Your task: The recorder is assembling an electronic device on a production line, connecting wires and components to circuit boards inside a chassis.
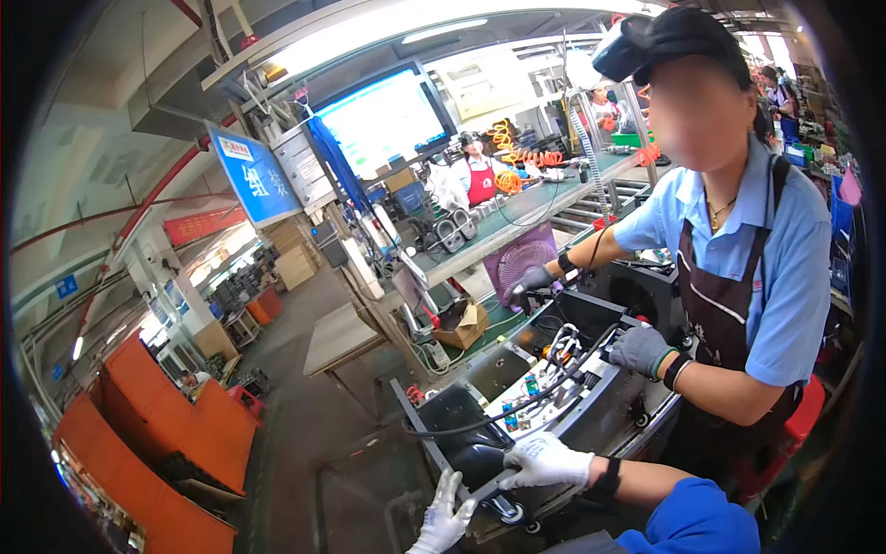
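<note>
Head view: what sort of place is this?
Probably a factory assembly floor. An open dark housing with exposed wiring sits in front of a gloved, aproned co-worker, and coiled orange hoses hang over a green-topped workbench behind.

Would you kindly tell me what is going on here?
The white-gloved left hand and right hand are at the near end of an open dark casing with wiring inside. A grey-gloved co-worker has one hand at its edge and the other near its far end. A black cable trails over it.
</note>
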Motion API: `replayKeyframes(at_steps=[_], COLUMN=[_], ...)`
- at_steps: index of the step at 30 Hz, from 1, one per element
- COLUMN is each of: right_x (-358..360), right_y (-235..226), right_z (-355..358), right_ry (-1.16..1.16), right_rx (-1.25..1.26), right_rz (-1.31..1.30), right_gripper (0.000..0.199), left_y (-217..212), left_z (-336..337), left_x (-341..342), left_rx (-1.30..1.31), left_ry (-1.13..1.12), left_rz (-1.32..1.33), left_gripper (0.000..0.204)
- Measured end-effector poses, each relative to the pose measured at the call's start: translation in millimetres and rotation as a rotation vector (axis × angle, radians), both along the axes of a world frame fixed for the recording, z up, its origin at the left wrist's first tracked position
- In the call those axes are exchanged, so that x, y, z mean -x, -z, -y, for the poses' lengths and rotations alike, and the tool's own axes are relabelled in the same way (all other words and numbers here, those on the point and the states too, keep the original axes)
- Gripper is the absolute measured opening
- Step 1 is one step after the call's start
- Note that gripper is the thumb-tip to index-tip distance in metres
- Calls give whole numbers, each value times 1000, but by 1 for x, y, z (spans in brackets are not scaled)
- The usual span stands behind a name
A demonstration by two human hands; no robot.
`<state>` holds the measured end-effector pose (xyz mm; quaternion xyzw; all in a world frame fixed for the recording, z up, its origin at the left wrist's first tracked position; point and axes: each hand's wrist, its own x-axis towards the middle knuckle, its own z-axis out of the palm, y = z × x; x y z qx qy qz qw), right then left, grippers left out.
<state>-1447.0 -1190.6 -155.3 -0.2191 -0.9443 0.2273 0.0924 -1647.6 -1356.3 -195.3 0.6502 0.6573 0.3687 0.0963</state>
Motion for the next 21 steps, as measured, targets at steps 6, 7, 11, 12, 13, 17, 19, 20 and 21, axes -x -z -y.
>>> replayKeyframes(at_steps=[6,7,11,12,13,17,19,20,21], right_x=[-41,-39,-29,-26,-19,-14,-13,-10,0], right_y=[1,2,0,6,4,19,17,13,5], right_z=[41,50,70,75,75,65,56,57,61], right_ry=[117,179,304,331,370,476,512,545,679], right_rx=[-28,-37,-144,-191,-232,-373,-425,-419,-94], right_rz=[27,74,92,41,38,-260,-233,-186,-298], right_gripper=[62,61,56,56,53,47,43,41,37], left_y=[-39,-44,16,17,22,6,14,27,41], left_z=[-19,-38,-169,-197,-223,-278,-290,-297,-301], left_x=[95,120,251,257,262,227,235,238,242], left_rx=[-93,-24,36,123,156,330,309,245,218], left_ry=[-252,-306,-300,-245,-192,292,329,337,337], left_rz=[227,250,519,678,804,952,1086,1107,1123], left_gripper=[51,56,66,70,69,50,42,42,38])
